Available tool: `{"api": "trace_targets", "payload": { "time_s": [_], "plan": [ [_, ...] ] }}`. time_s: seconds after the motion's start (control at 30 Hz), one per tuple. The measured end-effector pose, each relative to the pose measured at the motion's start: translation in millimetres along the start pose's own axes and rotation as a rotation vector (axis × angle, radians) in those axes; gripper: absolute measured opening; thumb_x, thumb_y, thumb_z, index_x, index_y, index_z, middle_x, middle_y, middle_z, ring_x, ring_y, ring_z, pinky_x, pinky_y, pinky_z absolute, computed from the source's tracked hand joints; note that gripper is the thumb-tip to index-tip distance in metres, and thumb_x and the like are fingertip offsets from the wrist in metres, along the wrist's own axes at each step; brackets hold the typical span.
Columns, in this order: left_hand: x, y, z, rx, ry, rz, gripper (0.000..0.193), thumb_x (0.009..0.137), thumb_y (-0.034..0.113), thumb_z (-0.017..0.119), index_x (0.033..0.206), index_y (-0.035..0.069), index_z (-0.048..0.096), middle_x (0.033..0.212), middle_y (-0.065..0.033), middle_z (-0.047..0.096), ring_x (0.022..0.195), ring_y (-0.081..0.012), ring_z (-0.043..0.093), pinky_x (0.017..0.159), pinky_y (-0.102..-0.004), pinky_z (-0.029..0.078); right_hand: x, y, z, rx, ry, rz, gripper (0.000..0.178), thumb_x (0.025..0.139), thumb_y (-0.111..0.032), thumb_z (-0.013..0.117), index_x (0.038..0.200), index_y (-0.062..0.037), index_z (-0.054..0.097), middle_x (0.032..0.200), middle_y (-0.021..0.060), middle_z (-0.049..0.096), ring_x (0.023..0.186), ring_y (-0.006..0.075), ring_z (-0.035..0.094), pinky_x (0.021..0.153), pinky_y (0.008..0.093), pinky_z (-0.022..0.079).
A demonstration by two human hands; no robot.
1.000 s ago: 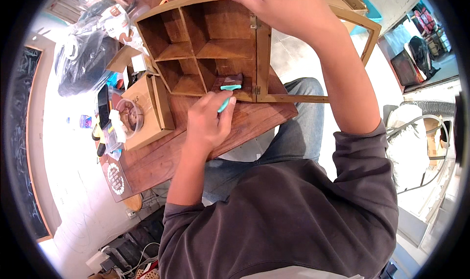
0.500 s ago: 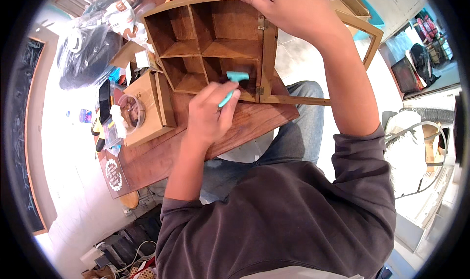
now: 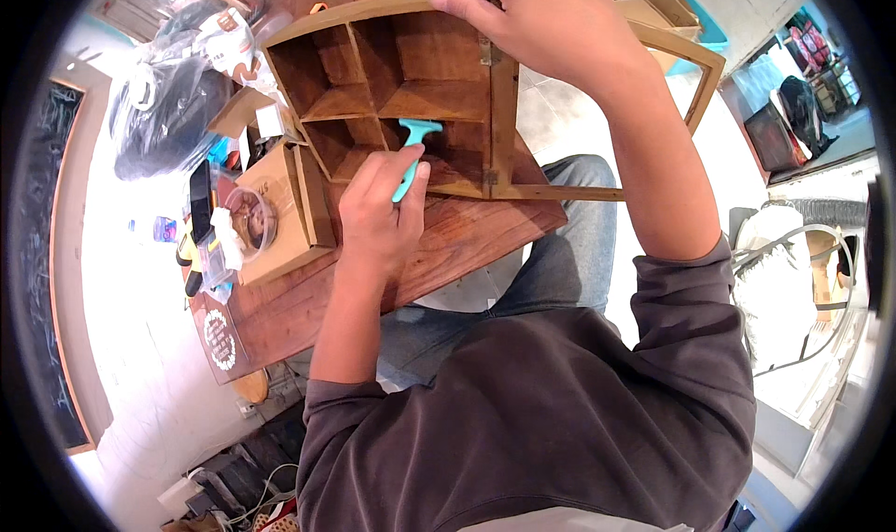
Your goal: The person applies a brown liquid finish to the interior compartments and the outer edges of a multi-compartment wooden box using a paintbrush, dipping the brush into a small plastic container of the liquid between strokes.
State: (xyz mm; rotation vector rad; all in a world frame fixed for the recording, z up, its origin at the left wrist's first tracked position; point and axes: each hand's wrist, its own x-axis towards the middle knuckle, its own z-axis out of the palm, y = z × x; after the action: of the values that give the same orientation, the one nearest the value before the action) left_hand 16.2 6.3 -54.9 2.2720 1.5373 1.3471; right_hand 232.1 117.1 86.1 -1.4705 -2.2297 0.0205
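Observation:
A small brown wooden cabinet (image 3: 364, 103) with open compartments stands tilted on the table, its hinged door frame (image 3: 560, 192) swung out to the right. My right hand (image 3: 560, 23) grips the cabinet's top edge, thumb in front and the other fingers hidden behind it. In my closed left hand (image 3: 381, 196) is a teal T-shaped scraper (image 3: 417, 138), held by its handle. The scraper's wide head is in front of the lower right compartment, near the divider; whether it touches the wood I cannot tell.
Left of the cabinet, a cardboard box (image 3: 280, 215) and a clear round tub (image 3: 252, 217) sit on the wooden table (image 3: 448, 238). Beyond them lies a black bundle in clear plastic (image 3: 173, 112). A blue bin (image 3: 686, 9) stands past the door frame. My knee is below the table's edge.
My left hand and the scraper have moved left and slightly up, from the compartment's middle toward its divider. The cabinet and my right hand have shifted slightly left.

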Motion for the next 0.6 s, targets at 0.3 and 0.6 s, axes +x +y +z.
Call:
{"api": "trace_targets", "payload": {
  "time_s": [0.3,0.6],
  "plan": [
    [-1.3,-0.7,0.0,-0.118,-0.010,-0.015,0.013,0.094,0.010,0.073,0.103,0.000,0.074,0.085,-0.0141,0.070,0.070,-0.0198,0.065,0.065,-0.0287,0.050,-5.1,-2.9,-7.3,0.020,-0.019,-0.046,0.058,0.098,-0.047,0.062,0.077,0.0064,0.071,0.077,0.0274,0.069,0.078,0.0442,0.069,0.074,0.0518,0.056],
    [-2.2,0.6,6.8,-0.125,-0.065,0.009,0.013,0.094,0.004,0.072,0.105,-0.001,0.073,0.089,-0.0149,0.071,0.074,-0.0223,0.067,0.067,-0.0302,0.052,-9.2,-4.9,-6.2,0.015,0.007,-0.092,0.057,0.098,-0.047,0.062,0.075,0.0045,0.072,0.074,0.0262,0.069,0.075,0.0440,0.070,0.072,0.0513,0.057]
  ]
}}
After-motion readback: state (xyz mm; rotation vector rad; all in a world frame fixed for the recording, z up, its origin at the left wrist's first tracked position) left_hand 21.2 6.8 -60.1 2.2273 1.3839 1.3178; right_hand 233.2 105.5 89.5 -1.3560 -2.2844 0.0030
